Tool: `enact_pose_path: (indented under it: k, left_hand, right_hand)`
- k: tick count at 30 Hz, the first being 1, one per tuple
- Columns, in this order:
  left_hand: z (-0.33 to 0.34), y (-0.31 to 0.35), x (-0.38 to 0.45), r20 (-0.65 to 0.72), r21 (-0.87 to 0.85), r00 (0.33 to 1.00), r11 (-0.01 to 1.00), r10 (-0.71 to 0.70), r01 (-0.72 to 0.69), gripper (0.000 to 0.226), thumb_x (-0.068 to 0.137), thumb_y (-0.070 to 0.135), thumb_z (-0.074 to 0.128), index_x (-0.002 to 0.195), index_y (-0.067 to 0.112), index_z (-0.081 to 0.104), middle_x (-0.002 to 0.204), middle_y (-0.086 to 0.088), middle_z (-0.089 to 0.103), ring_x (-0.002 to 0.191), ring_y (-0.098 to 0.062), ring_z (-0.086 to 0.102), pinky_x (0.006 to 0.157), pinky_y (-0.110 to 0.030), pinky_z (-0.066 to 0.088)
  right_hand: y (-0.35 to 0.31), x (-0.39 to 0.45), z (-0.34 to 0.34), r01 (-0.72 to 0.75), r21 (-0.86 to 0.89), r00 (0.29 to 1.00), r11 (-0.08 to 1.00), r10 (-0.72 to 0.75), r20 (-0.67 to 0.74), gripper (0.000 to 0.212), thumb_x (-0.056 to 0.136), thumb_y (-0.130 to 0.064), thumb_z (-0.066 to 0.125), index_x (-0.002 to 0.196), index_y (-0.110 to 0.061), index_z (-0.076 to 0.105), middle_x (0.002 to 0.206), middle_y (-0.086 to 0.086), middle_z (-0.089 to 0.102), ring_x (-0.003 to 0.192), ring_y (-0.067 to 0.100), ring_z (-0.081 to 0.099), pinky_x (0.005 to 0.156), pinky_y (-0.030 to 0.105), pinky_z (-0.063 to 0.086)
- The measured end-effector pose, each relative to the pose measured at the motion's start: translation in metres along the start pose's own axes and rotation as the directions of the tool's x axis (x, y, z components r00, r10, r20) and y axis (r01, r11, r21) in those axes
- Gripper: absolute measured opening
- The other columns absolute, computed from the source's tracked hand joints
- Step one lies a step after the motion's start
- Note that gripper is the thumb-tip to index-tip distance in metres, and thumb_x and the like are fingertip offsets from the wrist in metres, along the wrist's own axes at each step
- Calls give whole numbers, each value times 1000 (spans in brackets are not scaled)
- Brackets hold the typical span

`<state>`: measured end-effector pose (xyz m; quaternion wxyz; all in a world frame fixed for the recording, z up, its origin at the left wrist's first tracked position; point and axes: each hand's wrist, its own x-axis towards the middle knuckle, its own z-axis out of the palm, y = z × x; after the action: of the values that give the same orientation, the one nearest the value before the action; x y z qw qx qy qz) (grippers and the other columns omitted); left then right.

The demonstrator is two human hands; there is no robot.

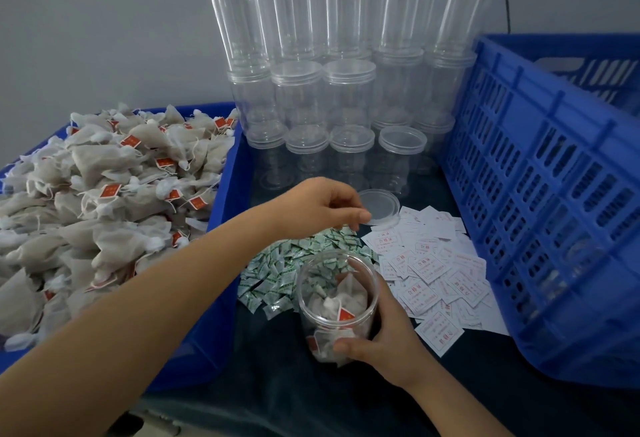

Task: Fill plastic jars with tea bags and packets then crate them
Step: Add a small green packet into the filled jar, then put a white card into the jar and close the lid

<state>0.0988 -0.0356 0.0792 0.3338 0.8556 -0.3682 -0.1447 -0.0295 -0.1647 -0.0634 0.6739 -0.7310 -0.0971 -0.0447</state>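
Note:
An open clear plastic jar [337,293] stands near the table's front, partly filled with tea bags. My right hand [384,336] grips its lower side. My left hand [325,206] hovers over the pile of small green-and-white packets [294,263], fingers bent downward, and its fingertips touch the edge of a loose clear lid [381,206]. I cannot tell whether they pinch anything. White paper slips with red print [433,274] lie to the right of the packets. A blue bin [221,201] on the left holds a heap of tea bags [104,201].
Stacked empty lidded jars [346,83] fill the back of the table against the grey wall. A large blue slatted crate [554,201] stands at the right, tilted, with jars dimly visible inside. A dark cloth [294,391] covers the table.

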Motion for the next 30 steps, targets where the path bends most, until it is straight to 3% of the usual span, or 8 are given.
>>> enact_pose_path:
  k: [5, 10, 13, 18, 22, 27, 30]
  left_hand:
    - [35, -1, 47, 122, 287, 992, 958, -41, 4, 28, 86, 42, 66, 101, 18, 69, 86, 11, 64, 77, -5, 58, 67, -18, 43]
    - [86, -14, 77, 191, 330, 970, 940, -150, 80, 56, 79, 48, 71, 122, 16, 56, 110, 2, 65, 90, -14, 56, 81, -29, 47]
    - [105, -22, 83, 162, 356, 974, 930, -156, 90, 45, 81, 38, 71, 118, 18, 57, 110, 1, 64, 90, -16, 56, 79, -30, 48]
    - [104, -24, 83, 95, 263, 983, 957, -155, 125, 33, 71, 30, 81, 95, 22, 59, 86, 11, 56, 85, -14, 56, 74, -27, 48]
    - [97, -21, 83, 59, 240, 988, 963, -142, 124, 27, 75, 21, 78, 94, 16, 60, 93, 1, 62, 82, -14, 55, 70, -25, 46]
    - [95, -20, 85, 59, 262, 980, 951, -187, 166, 28, 74, 23, 79, 83, 21, 53, 83, 6, 56, 76, -14, 52, 60, -24, 39]
    - [94, -19, 88, 63, 274, 978, 945, -200, 176, 19, 76, 21, 77, 81, 14, 60, 85, -3, 64, 76, -19, 56, 64, -31, 45]
  right_hand:
    - [-4, -13, -11, 52, 4, 997, 999, -52, -63, 92, 56, -57, 92, 137, -46, 49, 137, -12, 59, 131, 12, 54, 103, 24, 46]
    - [-14, -28, -23, 97, 57, 986, 994, -88, -145, 83, 65, -47, 90, 138, -43, 51, 136, -9, 60, 128, 12, 56, 99, 18, 46]
    - [-18, -34, -28, 122, 82, 982, 989, -109, -155, 79, 69, -39, 90, 139, -40, 52, 137, -10, 60, 127, 11, 56, 100, 17, 46]
    - [-8, -40, -32, 115, 66, 984, 991, -104, -147, 82, 63, -18, 90, 134, -40, 55, 132, -9, 63, 122, 13, 60, 95, 19, 49]
    - [-5, -40, -31, 113, 78, 983, 991, -101, -151, 82, 63, -18, 89, 135, -36, 55, 133, -8, 62, 123, 14, 60, 95, 19, 49]
    - [-2, -40, -32, 85, 104, 989, 991, -71, -132, 85, 63, -15, 90, 137, -36, 53, 137, -2, 60, 128, 22, 57, 98, 26, 50]
    - [0, -40, -33, 72, 104, 992, 992, -60, -110, 87, 64, -12, 90, 140, -33, 51, 137, 2, 60, 129, 27, 56, 99, 31, 50]
